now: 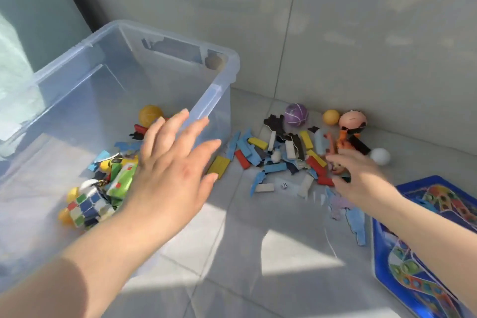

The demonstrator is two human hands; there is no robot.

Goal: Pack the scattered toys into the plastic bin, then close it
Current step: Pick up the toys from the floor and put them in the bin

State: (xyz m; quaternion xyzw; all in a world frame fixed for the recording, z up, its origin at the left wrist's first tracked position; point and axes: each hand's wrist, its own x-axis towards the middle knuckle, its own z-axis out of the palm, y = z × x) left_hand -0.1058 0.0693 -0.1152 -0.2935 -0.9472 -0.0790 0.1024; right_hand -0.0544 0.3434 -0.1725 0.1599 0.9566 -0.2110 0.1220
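Our left forearm comes in from seven o'clock, and the left hand (170,170) hovers over the near-right rim of the plastic bin (215,93). Its fingers (204,146) are straight, spread and holding nothing. Below them, inside the bin, lie a scrambled puzzle cube (87,208), some green and yellow pieces and a yellow ball (151,115). At four o'clock a blue game board (426,240) lies flat on the floor. Just beyond it our right hand (361,178) reaches down onto the three-o'clock end of the scattered toys (284,155). Its fingers are curled over the blocks, but motion blur keeps us from telling whether they pinch anything. This heap is what the next move turns on, we judge. Its long axis runs nine to three along the wall, it begins just beside the bin, and most of it lies at ten o'clock from the right fingers, so that hand is much the nearer. A small die (284,185) sits at the near edge. Farther back a purple ball (296,114), an orange ball (331,117), a doll figure (352,121) and a white ball (380,156) lie near the wall. We see no lid, and no writing is legible.
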